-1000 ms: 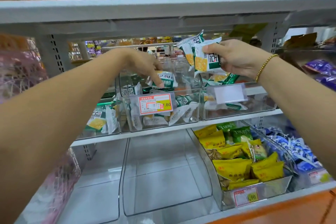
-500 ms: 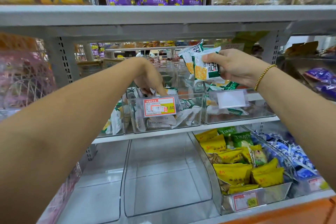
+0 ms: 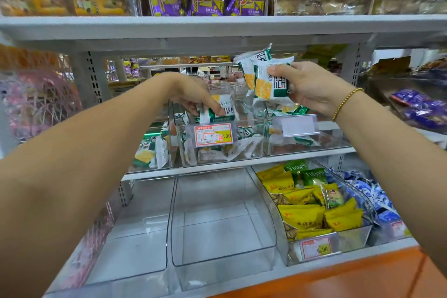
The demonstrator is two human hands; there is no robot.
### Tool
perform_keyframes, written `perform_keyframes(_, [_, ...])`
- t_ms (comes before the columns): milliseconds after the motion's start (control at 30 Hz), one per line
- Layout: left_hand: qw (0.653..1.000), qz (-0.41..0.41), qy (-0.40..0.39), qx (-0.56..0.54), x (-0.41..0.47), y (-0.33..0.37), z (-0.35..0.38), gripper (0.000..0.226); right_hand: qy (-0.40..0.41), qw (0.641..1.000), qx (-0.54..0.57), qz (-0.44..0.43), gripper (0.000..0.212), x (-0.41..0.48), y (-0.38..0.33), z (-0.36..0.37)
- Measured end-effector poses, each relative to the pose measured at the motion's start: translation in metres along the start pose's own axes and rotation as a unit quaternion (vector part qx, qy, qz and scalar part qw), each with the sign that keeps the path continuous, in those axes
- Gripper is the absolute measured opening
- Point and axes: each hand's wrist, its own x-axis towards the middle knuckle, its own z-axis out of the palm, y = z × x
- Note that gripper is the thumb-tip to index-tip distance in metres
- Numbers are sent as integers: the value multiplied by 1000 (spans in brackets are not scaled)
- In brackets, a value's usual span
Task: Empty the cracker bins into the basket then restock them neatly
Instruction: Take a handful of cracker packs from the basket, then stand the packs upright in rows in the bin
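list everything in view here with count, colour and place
held cracker packets: two showing, white-green with yellow print, in right grip above right bin
pinched cracker packet: one, white-green, in left grip over middle bin
cracker bins: three, clear, middle shelf, packets inside
price tag: one, red-yellow, front of middle bin
lower bins: two, clear, bottom shelf left and middle
snack packets: many, yellow and green, bottom bin at right
blue packets: many, blue, bottom shelf far right
purple packets: several, purple, top shelf
bracelet: one, gold, right wrist
left grip: one, pinching a packet
right grip: one, holding two packets
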Motion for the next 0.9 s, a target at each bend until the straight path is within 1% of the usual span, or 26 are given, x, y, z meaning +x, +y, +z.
perform_keyframes(100, [989, 47, 137, -13, -21, -2, -3, 39, 11, 1000, 27, -3, 36, -17, 1, 5])
perform_keyframes(167, [968, 76, 239, -1, -41, -2, -2, 45, 20, 998, 58, -4, 36, -35, 4, 7])
perform_keyframes(200, [956, 95, 277, -7, -55, -2, 1, 44, 24, 996, 81, -7, 38, -47, 6, 8])
perform_keyframes(233, [947, 113, 298, -28, -70, -2, 8, 43, 26, 994, 109, -10, 40, -59, 9, 11])
perform_keyframes(267, [943, 132, 302, -53, -86, -2, 17, 44, 26, 991, 131, -8, 43, -71, 14, 13])
perform_keyframes(367, [950, 155, 258, -89, -133, -12, 63, 57, 18, 988, 152, 30, 57, -112, 46, 27])
perform_keyframes(433, [957, 147, 218, -119, -154, -31, 106, 52, 4, 984, 160, 73, 60, -139, 76, 37])
perform_keyframes(467, [962, 137, 195, -135, -162, -43, 129, 49, 0, 982, 162, 94, 54, -153, 91, 43])
perform_keyframes(533, [969, 109, 138, -176, -175, -69, 180, 42, -13, 977, 162, 139, 26, -187, 129, 55])
perform_keyframes(567, [971, 83, 110, -197, -181, -84, 208, 41, -9, 974, 150, 169, 19, -206, 147, 62])
perform_keyframes(633, [970, 19, 76, -232, -189, -114, 263, 52, -9, 967, 107, 233, 40, -239, 193, 72])
perform_keyframes(667, [966, -14, 62, -250, -193, -128, 292, 57, -7, 960, 80, 270, 43, -254, 214, 77])
perform_keyframes(733, [951, -67, 29, -299, -200, -148, 347, 67, 2, 937, 33, 349, 31, -285, 258, 84])
perform_keyframes(800, [936, -121, -14, -330, -205, -159, 395, 83, 1, 901, -30, 433, 30, -315, 298, 92])
perform_keyframes(833, [932, -148, -35, -330, -208, -158, 416, 86, -7, 885, -77, 459, 33, -327, 315, 96])
perform_keyframes(867, [930, -173, -50, -320, -211, -158, 434, 86, -27, 864, -150, 480, 34, -338, 326, 100])
perform_keyframes(900, [931, -190, -67, -306, -213, -159, 452, 81, -59, 837, -221, 498, 26, -347, 331, 105])
